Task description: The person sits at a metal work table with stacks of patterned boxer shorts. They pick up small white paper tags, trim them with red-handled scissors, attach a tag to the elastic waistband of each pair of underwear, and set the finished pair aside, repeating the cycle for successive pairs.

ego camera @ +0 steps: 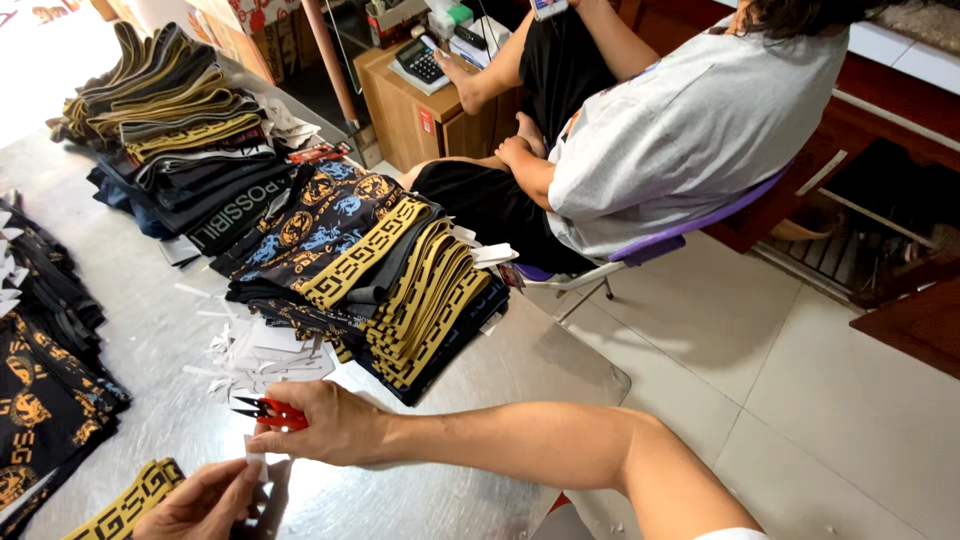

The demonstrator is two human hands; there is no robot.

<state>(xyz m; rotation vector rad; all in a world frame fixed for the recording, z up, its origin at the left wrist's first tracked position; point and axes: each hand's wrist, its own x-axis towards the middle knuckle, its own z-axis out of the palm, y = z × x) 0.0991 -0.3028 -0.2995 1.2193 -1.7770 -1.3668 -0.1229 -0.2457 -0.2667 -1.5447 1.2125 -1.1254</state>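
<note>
Two bare forearms, a white short sleeve edge at the right arm's upper end

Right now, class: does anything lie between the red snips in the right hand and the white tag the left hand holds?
Nothing visible: the red snips sit just above the white tag.

The smooth, dull-shining grey metal table is carrying soft black-and-gold cloth garments along its far edge; small red plastic snips with dark metal blades are gleaming; a thin matt white paper tag is showing near the table's near edge.
</note>
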